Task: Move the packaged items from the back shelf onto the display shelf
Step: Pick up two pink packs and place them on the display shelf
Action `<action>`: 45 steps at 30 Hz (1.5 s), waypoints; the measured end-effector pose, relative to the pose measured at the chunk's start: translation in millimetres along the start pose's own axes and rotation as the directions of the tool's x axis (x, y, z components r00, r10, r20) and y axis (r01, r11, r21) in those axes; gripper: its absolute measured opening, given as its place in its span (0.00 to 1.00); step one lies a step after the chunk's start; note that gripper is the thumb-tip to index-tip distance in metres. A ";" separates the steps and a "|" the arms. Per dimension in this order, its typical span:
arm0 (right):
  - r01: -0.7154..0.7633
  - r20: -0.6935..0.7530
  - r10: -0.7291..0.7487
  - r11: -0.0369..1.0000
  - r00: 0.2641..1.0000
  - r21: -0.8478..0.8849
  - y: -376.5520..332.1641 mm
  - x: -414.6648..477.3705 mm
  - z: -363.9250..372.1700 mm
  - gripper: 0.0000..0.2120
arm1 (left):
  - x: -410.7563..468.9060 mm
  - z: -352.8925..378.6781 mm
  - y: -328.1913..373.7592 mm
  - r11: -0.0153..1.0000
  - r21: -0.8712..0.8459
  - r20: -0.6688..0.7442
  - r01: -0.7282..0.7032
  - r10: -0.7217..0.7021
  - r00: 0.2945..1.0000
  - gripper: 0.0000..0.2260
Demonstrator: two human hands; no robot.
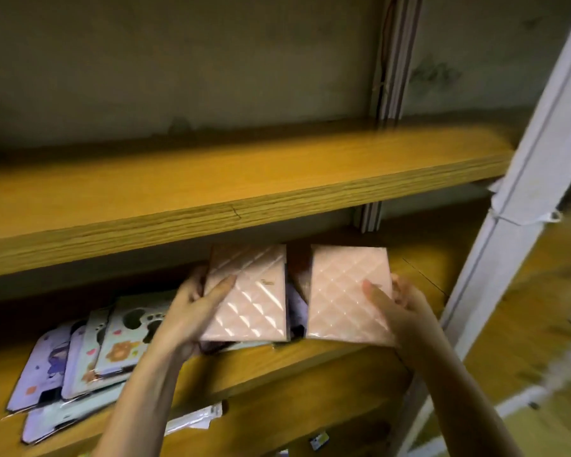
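Two pink quilted packages sit side by side on the middle wooden shelf (419, 258). My left hand (192, 308) grips the left pink package (251, 301) by its left edge, thumb across the front. My right hand (396, 305) holds the right pink package (350, 291) at its lower right corner. Both packages tilt up off the shelf board, with a darker item partly hidden between and beneath them.
A fanned pile of cartoon-printed flat packages (89, 351) lies at the left of the same shelf. A bare wooden shelf (211, 179) runs above. A white upright post (515, 206) stands at the right. More packets (195, 420) show on the shelf below.
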State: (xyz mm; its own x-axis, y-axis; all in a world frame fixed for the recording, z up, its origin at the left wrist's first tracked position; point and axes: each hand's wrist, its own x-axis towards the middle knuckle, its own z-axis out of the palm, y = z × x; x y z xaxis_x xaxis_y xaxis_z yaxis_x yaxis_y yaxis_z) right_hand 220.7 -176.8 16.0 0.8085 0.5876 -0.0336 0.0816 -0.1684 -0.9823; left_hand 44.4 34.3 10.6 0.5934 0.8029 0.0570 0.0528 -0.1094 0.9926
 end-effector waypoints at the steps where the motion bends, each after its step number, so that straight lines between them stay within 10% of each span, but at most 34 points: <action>1: -0.005 -0.012 0.006 1.000 1.000 0.028 0.8 -7.4 -10.2 0.18 | -2.2 8.4 0.1 0.999 -0.029 0.028 0.034 -0.033 0.999 0.24; 6: 0.017 -0.110 -0.007 0.995 0.994 0.094 5.8 -41.0 -73.8 0.07 | -19.0 66.1 17.0 0.995 -0.093 0.210 0.048 -0.027 0.977 0.07; 14: -0.010 -0.284 0.042 0.994 0.958 0.111 28.2 -76.5 -181.7 0.17 | -55.0 174.2 36.5 0.987 -0.132 0.386 0.088 -0.031 0.922 0.12; 36: -0.028 -0.207 0.049 0.995 0.977 0.100 81.6 -50.1 -483.4 0.08 | -129.7 470.4 60.1 0.980 -0.162 0.339 0.114 -0.053 0.939 0.16; 45: -0.036 -0.239 0.052 0.997 0.970 0.072 96.0 45.0 -573.5 0.20 | -60.0 597.4 65.2 0.980 -0.164 0.340 0.112 -0.050 0.939 0.17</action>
State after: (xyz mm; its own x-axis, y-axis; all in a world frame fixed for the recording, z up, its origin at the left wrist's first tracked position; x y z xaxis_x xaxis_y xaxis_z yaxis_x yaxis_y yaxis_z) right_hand 599.2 -620.5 25.8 0.9273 0.3721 -0.0400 0.0104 -0.1323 -0.9912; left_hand 492.1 -371.0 7.8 0.8278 0.5601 -0.0331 -0.0134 0.0786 0.9968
